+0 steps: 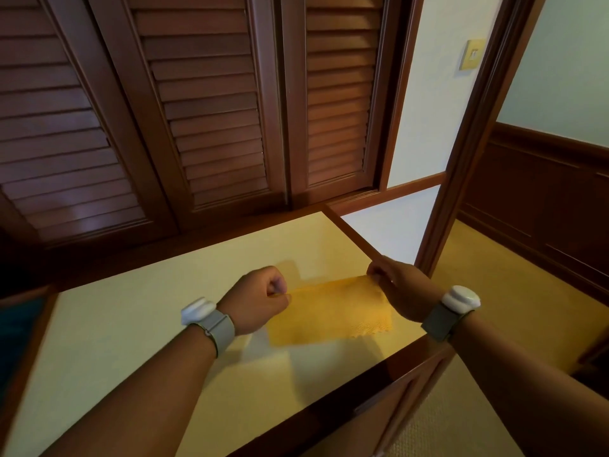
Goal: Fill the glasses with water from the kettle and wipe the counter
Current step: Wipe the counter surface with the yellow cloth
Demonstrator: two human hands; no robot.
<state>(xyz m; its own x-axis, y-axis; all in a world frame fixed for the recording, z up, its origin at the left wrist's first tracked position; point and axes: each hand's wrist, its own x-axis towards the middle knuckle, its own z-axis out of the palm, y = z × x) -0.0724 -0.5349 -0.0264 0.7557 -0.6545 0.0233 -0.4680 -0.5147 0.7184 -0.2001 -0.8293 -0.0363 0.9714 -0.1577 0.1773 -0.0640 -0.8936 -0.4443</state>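
A thin yellow cloth (333, 311) hangs spread out just above the pale counter (131, 324), casting a shadow on it. My left hand (258, 300) pinches the cloth's upper left corner with curled fingers. My right hand (395, 285) pinches its upper right corner the same way. Both wrists wear grey bands with white devices. No kettle or glasses are in view.
Dark louvred wooden doors (197, 110) stand behind the counter. The counter's dark wooden front edge (346, 397) runs diagonally below my arms. A wooden door frame (468, 143) rises on the right, with carpeted floor (494, 275) beyond it.
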